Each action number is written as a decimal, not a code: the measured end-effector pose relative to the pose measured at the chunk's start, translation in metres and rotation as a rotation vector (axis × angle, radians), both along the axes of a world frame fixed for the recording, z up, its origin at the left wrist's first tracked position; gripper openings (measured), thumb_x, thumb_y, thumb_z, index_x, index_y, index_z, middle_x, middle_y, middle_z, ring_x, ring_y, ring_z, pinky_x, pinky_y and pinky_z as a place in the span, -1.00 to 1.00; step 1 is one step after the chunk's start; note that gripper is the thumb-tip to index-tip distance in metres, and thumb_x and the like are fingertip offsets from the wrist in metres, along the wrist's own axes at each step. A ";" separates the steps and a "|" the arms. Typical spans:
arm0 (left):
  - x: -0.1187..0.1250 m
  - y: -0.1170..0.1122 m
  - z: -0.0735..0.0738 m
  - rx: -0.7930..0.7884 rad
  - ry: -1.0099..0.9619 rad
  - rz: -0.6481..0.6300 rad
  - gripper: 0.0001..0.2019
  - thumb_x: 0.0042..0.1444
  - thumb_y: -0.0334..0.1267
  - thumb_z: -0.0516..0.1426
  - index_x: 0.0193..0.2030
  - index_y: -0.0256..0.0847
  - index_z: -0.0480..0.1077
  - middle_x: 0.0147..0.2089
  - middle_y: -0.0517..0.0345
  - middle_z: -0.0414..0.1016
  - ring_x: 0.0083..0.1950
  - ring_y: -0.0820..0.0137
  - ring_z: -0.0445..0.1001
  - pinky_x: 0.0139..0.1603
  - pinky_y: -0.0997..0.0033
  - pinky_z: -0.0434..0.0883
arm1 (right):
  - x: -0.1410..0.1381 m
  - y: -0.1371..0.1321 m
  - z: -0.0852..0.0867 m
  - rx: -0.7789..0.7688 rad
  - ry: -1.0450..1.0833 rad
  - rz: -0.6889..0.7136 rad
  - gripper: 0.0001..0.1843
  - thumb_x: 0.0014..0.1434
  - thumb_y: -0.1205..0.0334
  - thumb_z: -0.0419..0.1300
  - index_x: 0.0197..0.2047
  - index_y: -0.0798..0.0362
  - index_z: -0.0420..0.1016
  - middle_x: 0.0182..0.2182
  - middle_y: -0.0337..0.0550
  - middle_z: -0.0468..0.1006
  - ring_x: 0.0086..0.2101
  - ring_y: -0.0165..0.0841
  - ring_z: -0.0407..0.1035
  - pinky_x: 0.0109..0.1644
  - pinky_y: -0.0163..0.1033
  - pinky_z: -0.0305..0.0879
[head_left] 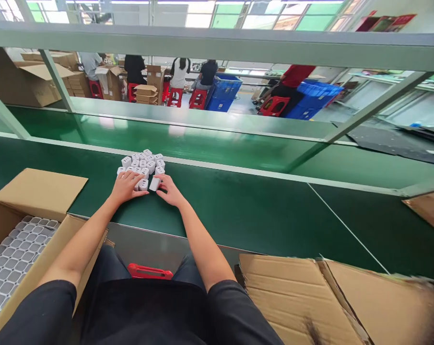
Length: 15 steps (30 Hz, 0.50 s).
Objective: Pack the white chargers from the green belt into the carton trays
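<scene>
A cluster of small white USB chargers (151, 166), several with dark slots in their faces, stands on the green work surface (217, 206). At the cluster's front left, my left hand (126, 187) rests over some chargers with its fingers spread. Its thumb stretches along the front, near one charger (143, 184); the chargers beneath the palm are hidden. My right hand (169, 190) grips a tilted white charger (154, 184) between thumb and fingers at the front right of the cluster.
At the left, an open cardboard box (58, 239) holds rows of grey-white compartments or parts. Cardboard flaps (292, 287) stand at the lower right. A metal frame bar (217, 45) crosses above. Beyond it, people sit on red stools (197, 98) near blue crates (224, 91).
</scene>
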State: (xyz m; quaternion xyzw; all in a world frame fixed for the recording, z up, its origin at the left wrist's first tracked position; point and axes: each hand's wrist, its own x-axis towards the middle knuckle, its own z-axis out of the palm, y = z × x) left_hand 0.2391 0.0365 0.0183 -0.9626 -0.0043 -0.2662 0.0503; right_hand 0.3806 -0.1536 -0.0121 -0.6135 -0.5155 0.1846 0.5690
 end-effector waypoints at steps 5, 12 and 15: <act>-0.018 -0.020 0.002 -0.037 -0.108 -0.049 -0.39 0.15 0.15 0.15 0.20 -0.23 0.34 0.12 -0.15 0.47 0.18 0.04 0.38 0.19 0.07 0.25 | -0.014 -0.006 0.010 0.057 -0.193 -0.135 -0.27 -0.10 0.52 0.05 0.20 0.04 0.30 0.18 -0.02 0.28 0.23 -0.20 0.14 0.26 0.01 0.25; 0.008 -0.046 0.002 -0.213 -0.202 -0.203 -0.25 0.13 0.03 0.21 0.39 0.43 -0.06 0.41 0.43 0.15 0.35 -0.02 0.22 0.33 -0.28 0.18 | 0.009 -0.073 0.068 -0.169 -0.290 -0.268 -0.47 0.05 0.53 -0.01 0.01 -0.14 0.43 0.06 -0.54 0.42 0.02 -0.53 0.37 0.09 -0.43 0.36; 0.035 -0.102 0.015 -0.299 -0.217 -0.381 -0.23 0.10 -0.03 0.24 0.34 0.58 -0.07 0.40 0.65 0.13 0.35 0.03 0.23 0.36 -0.27 0.18 | 0.027 -0.132 0.137 -0.326 -0.504 -0.308 -0.50 0.05 0.54 0.02 -0.02 -0.13 0.43 -0.03 -0.58 0.47 0.01 -0.57 0.37 0.09 -0.42 0.33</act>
